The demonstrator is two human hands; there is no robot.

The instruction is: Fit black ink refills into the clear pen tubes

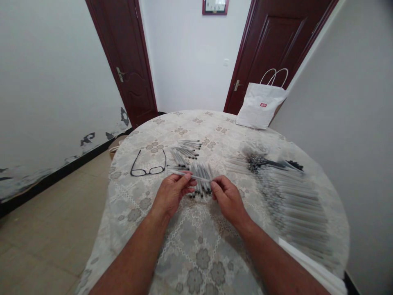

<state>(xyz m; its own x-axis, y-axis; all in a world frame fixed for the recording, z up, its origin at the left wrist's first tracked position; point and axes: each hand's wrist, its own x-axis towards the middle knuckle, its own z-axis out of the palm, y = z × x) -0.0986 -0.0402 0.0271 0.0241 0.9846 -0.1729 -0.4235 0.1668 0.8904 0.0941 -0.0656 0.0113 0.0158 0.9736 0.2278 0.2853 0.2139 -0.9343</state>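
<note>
A slim, clear pen (201, 178) lies slantwise between my two hands, over the tabletop. My left hand (173, 190) pinches it near the middle with thumb and fingers. At its right end, the thumb and index finger of my right hand (227, 198) are closed on it. Just beneath and behind the pen is a bunch of similar clear pens (201, 169) with dark ends pointing toward me. More pens with dark tips (184, 152) lie in small fanned groups farther back. Fine detail of the held pen's ends is too blurred to make out.
A large stack of clear tubes (301, 205) covers the table's right side, with a heap of small black parts (258, 162) behind it. Black-framed glasses (147, 171) lie on the left. A white paper bag (260, 106) stands at the back right of the flowered tablecloth (196, 254).
</note>
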